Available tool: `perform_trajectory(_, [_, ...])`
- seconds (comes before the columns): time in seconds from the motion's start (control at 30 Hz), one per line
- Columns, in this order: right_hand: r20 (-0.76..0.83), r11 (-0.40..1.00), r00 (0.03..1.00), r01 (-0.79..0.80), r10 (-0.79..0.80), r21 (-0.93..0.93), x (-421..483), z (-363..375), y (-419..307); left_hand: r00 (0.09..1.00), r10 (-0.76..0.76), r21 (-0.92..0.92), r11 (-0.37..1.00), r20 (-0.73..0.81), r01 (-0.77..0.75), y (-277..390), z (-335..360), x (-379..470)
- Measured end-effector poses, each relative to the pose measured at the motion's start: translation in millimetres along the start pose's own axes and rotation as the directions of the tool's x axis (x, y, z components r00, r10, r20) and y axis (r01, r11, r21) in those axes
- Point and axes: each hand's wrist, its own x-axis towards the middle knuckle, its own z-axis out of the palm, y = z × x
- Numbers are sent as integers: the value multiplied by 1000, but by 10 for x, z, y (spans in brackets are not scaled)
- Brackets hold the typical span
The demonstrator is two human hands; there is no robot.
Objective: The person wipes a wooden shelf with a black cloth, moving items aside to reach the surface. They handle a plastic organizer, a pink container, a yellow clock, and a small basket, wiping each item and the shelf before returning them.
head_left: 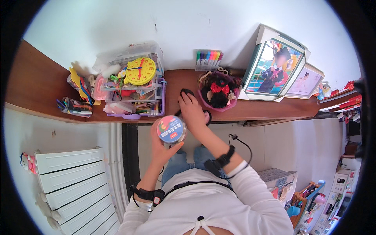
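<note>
My left hand (161,144) is wrapped around a round clear plastic jar (171,129) with a printed blue and red lid, held in front of the shelf's edge. Over the brown wooden shelf (176,79) reaches my right hand (191,110). Its fingers lie on a black soft item (187,92), mostly hidden under them; whether they grip it is unclear. A black loop (209,117) shows beside that hand, with something pinkish inside it. Just to the right stands a pink-purple basket (202,101) of hair accessories, with a red bow (219,88) on top.
Left on the shelf are a clear plastic organizer box (160,63), a yellow toy clock (141,71) on it, and a pen holder (73,105). Marker pens (209,58) lean at the wall. Picture frames (274,67) stand right. A white radiator (73,176) is below left.
</note>
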Motion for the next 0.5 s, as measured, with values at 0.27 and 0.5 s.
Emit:
perform_trajectory(0.27, [62, 992, 993, 102, -98, -73, -611, -267, 316, 994, 34, 58, 998, -107, -28, 136, 414, 420])
perform_trajectory(0.5, [99, 987, 983, 158, -157, 3, -702, -485, 446, 954, 59, 326, 944, -293, 42, -15, 782, 973])
